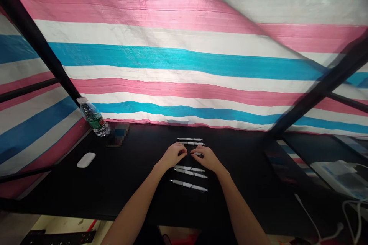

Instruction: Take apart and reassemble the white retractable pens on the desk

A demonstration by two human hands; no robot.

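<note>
We are holding our left hand (172,155) and right hand (205,159) curled, fingertips nearly meeting, over parallel retractable pens (188,185) on the black worktop (129,183), avoiding nudging neighbours; any pinch is hidden.

Striped pink, white and blue tarpaulin (184,59) behind black frame bars (37,34); tilted plastic water bottle (92,118) at far left of black tabletop (258,183); white computer mouse (86,160) nearer left; white cable (309,214) lower right.
</note>
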